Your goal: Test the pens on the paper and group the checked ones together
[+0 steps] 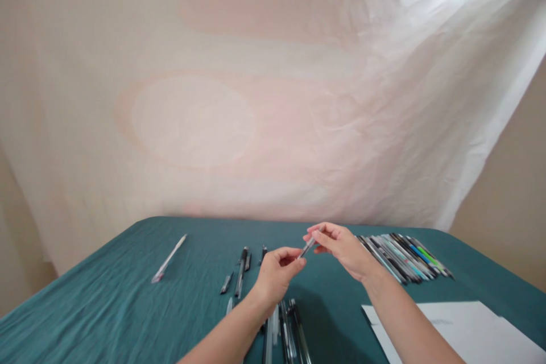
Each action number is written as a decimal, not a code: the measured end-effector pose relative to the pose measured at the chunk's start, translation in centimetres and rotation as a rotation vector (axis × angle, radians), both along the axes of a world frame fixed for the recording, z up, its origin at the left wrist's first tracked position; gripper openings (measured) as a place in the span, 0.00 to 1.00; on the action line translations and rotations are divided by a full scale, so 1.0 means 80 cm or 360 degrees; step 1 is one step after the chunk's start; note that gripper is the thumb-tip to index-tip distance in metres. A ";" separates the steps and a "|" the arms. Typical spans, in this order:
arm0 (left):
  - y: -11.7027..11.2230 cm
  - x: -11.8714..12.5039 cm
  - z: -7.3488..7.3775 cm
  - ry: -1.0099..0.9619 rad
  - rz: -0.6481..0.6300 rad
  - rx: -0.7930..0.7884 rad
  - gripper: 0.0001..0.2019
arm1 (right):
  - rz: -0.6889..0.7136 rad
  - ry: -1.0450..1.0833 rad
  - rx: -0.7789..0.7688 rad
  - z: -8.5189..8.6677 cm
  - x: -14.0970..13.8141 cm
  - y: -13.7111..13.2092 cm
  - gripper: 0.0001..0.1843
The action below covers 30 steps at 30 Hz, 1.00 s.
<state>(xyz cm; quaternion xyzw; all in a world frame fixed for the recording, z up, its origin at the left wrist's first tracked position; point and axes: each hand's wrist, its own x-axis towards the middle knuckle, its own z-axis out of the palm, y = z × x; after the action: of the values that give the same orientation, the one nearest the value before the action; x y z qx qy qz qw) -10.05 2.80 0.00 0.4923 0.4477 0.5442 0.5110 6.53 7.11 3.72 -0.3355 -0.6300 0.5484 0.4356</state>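
Note:
Above the middle of the table, a slim clear pen point(307, 247) is held tilted between both hands. My left hand point(276, 273) pinches its lower end between thumb and fingers. At its upper end, my right hand point(338, 244) grips it with the fingertips. Fingers cover both ends, so I cannot tell whether it has a cap. Beneath my left forearm lie several dark and clear pens point(294, 330), partly hidden by the arm. Just beyond my left hand are a black pen point(242, 273) and a loose pen cap point(226, 283).
A row of several pens point(405, 259) lies side by side at the right. Nearer, white paper point(464, 324) sits partly under my right forearm. One white pen with a pinkish end point(169, 259) lies at the left on the green tablecloth point(106, 296). A pale sheet point(273, 96) hangs behind.

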 end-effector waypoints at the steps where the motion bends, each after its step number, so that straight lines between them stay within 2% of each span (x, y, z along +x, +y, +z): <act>1: 0.000 0.000 0.000 -0.0001 0.0004 0.0002 0.17 | -0.0078 -0.0053 0.0008 0.000 -0.001 0.000 0.17; 3: -0.001 0.001 -0.001 -0.0003 0.0007 0.0004 0.17 | -0.0163 -0.0124 0.0011 0.001 -0.001 -0.001 0.17; 4: -0.001 0.001 -0.001 -0.0005 0.0006 0.0004 0.17 | -0.0134 -0.0128 0.0000 0.003 0.000 -0.002 0.17; 7: 0.000 -0.001 -0.001 -0.0016 0.0004 0.0003 0.17 | 0.0110 -0.0025 -0.0063 0.006 0.004 -0.005 0.19; 9: 0.001 -0.002 -0.002 -0.0024 0.0005 0.0005 0.16 | 0.0190 0.0058 -0.0086 0.006 0.005 -0.004 0.21; 11: 0.002 -0.002 -0.003 -0.0030 0.0011 0.0009 0.16 | 0.0139 0.0075 -0.0079 0.003 0.005 -0.002 0.20; 15: 0.002 -0.001 -0.005 -0.0034 0.0029 0.0009 0.16 | -0.0131 -0.0045 -0.0051 -0.002 0.001 0.002 0.15; 17: 0.002 -0.001 -0.005 -0.0035 0.0024 0.0004 0.16 | -0.0102 -0.0026 -0.0058 0.000 0.001 0.000 0.15; 21: 0.002 -0.001 -0.004 -0.0037 0.0023 -0.0012 0.15 | 0.0122 0.0144 -0.0054 0.004 0.002 -0.004 0.20; 23: 0.001 0.000 -0.004 -0.0038 0.0032 -0.0017 0.15 | 0.0077 0.0138 -0.0025 0.003 0.002 -0.002 0.18; 27: 0.001 0.002 -0.003 -0.0039 0.0054 -0.0006 0.15 | -0.0202 -0.0020 -0.0037 -0.002 -0.001 0.002 0.17; 29: 0.001 0.002 -0.003 -0.0040 0.0052 -0.0002 0.15 | -0.0217 -0.0030 -0.0053 -0.001 -0.002 0.001 0.17; 30: 0.001 0.002 -0.003 -0.0041 0.0045 -0.0002 0.15 | -0.0156 0.0007 -0.0065 0.000 -0.003 0.000 0.17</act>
<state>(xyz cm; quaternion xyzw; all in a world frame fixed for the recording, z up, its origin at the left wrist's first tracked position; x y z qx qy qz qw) -9.90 2.88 -0.27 0.4786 0.4483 0.5572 0.5094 6.31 7.09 3.72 -0.3735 -0.6004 0.5400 0.4564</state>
